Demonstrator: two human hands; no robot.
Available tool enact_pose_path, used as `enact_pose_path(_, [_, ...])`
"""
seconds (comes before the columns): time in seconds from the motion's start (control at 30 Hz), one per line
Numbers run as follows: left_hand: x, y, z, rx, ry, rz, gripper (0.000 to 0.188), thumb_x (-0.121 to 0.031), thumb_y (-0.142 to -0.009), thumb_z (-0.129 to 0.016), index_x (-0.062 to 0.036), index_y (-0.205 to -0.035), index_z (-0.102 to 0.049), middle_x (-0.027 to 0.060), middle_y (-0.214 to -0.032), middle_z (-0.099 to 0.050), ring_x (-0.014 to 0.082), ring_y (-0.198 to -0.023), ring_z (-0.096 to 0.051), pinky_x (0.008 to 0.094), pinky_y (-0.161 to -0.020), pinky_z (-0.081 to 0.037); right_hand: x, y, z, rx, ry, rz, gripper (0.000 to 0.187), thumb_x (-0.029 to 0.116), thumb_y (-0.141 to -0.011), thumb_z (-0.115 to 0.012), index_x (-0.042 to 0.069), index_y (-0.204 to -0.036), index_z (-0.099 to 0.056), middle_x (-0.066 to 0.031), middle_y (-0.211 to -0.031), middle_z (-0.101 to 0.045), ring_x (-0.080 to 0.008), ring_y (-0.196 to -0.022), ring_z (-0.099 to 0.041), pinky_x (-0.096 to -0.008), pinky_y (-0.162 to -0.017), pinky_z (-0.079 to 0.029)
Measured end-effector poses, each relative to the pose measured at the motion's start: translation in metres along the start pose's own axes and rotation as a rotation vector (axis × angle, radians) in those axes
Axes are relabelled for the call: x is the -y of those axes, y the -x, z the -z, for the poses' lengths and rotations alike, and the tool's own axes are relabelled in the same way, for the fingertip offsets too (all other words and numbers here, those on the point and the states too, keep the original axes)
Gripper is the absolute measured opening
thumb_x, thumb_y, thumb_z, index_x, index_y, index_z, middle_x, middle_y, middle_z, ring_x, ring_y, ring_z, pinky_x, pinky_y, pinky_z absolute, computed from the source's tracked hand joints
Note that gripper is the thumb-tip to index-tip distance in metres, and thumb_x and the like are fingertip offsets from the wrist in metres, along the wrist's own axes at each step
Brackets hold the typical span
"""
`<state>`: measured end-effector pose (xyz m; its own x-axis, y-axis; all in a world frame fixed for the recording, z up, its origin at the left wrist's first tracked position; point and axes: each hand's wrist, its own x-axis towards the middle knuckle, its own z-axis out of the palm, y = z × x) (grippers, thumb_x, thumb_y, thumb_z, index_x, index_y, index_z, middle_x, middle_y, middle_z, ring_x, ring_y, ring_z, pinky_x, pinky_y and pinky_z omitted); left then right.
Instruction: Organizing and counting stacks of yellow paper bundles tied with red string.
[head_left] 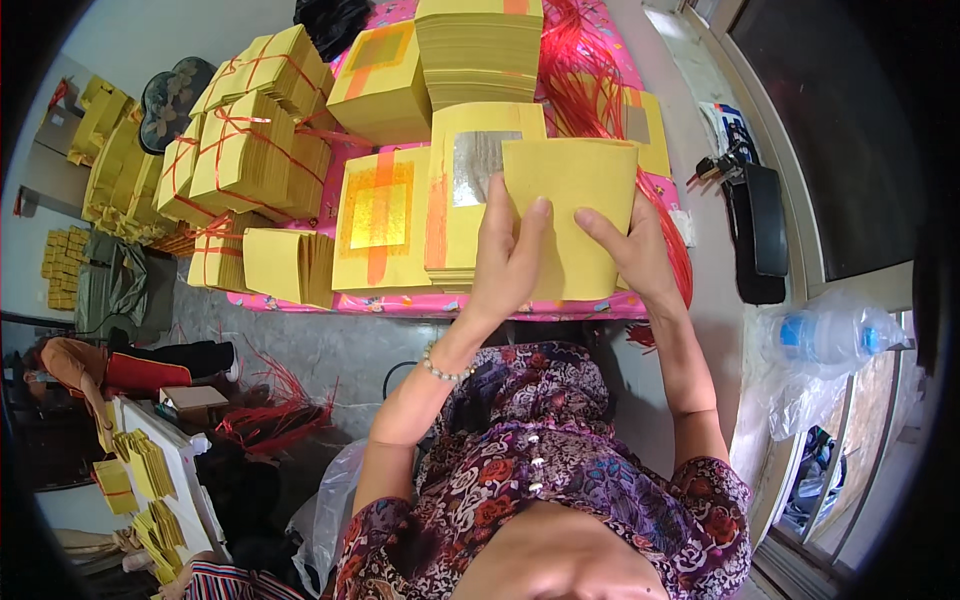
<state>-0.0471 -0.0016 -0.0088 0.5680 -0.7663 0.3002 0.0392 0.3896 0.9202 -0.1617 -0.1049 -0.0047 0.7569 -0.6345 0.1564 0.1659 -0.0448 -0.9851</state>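
At pink desk [410, 304] edge: yellow paper sheaf [582, 235], pinched by L hand [508, 262] & R hand [646, 258], thumbs on face; aligning step, prob.; even side pressure likely req'd next.

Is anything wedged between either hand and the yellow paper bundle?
Nothing visible. The left hand touches the yellow paper bundle directly at its left side; the right hand rests its thumb on the front. Contact behind it is hidden.
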Motion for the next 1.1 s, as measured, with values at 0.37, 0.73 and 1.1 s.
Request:
enact_pose_path(0.37, [0.035, -0.03, -0.008, 0.107, 0.11, 0.285, 0.032, -0.011, -0.097, -0.048, 0.0007, -0.126, -0.043, 0.011, -0.119, -0.058, 0.0163, -0.107, -0.057, 0.0308, -0.09, -0.047, -0.015, -0.005, 0.023, -0.132, -0.104, -0.107, 0.032, 0.013, -0.088, -0.064, -0.002, -0.116, -0.057, -0.0097, -0.105, -0.066, -0.0132, -0.091, -0.064, -0.0275, -0.077, -0.052])
enact_pose_path(0.73, [0.048, -0.041, -0.033, 0.166, -0.045, 0.494, 0.026, -0.015, -0.097, -0.049, 0.001, -0.117, -0.047, 0.0117, -0.109, -0.06, 0.0162, -0.096, -0.06, 0.0303, -0.078, -0.051, -0.03, 0.006, 0.049, -0.232, -0.201, -0.128, 0.036, 0.016, -0.09, -0.063, -0.002, -0.119, -0.054, -0.0104, -0.107, -0.065, -0.0138, -0.09, -0.064, -0.0266, -0.079, -0.052])
enact_pose_path(1.1, [0.059, -0.026, -0.044, 0.185, -0.044, 0.259, 0.029, -0.012, -0.097, -0.049, -0.0009, -0.123, -0.045, 0.0083, -0.111, -0.06, 0.013, -0.103, -0.056, 0.0282, -0.087, -0.045, -0.036, 0.016, 0.071, -0.317, -0.132, -0.095, 0.029, 0.022, -0.094, -0.057, -0.001, -0.11, -0.062, -0.0042, -0.094, -0.068, -0.0067, -0.083, -0.062, -0.0223, -0.071, -0.049])
